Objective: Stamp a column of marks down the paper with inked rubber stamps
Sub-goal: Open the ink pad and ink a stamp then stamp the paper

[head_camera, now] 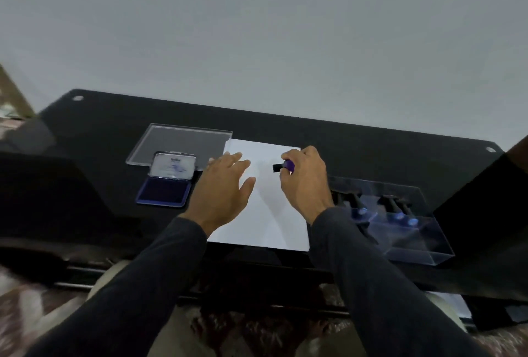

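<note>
Blank paper [265, 214]; our left hand [225, 188] flat at nine o'clock, right hand [303, 179] gripping rubber stamp [283, 166]. Next: press first mark squarely.

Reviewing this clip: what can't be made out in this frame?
Head view only:
- Stamp face: turned sideways, too dark to read.
- Stamp handle: wrapped by right hand.
- Paper left edge: under left hand.
- Ink pad lid print: too small.
- Stamps in clear box: blurred by glare.
</note>
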{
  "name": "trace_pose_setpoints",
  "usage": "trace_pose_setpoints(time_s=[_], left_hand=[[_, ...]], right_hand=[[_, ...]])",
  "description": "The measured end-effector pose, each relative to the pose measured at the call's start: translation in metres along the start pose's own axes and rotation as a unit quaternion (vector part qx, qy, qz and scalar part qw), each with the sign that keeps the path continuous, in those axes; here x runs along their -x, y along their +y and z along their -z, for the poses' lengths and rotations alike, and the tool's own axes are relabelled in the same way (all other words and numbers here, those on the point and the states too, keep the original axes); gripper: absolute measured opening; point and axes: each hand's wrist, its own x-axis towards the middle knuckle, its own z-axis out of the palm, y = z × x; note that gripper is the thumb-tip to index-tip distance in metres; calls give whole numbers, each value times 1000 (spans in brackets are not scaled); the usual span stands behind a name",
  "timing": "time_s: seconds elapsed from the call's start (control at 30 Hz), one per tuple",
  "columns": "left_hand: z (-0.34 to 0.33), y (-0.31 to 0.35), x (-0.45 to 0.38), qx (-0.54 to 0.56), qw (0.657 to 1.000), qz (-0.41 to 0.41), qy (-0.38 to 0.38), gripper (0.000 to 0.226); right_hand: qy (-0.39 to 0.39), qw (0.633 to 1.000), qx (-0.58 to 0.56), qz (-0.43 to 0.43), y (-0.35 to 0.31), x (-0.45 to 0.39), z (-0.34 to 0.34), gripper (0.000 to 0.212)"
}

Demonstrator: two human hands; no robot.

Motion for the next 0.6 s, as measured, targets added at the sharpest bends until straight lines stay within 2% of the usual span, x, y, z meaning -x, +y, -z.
trace_pose_setpoints(time_s=[0.37, 0.6], left_hand=[[46, -89, 39, -26, 994, 93, 47, 49], [54, -125, 60, -27, 990, 126, 60, 48]], right_hand=[[-81, 992, -68, 66, -86, -2, -54, 36], [-100, 985, -89, 107, -124, -1, -78, 36]])
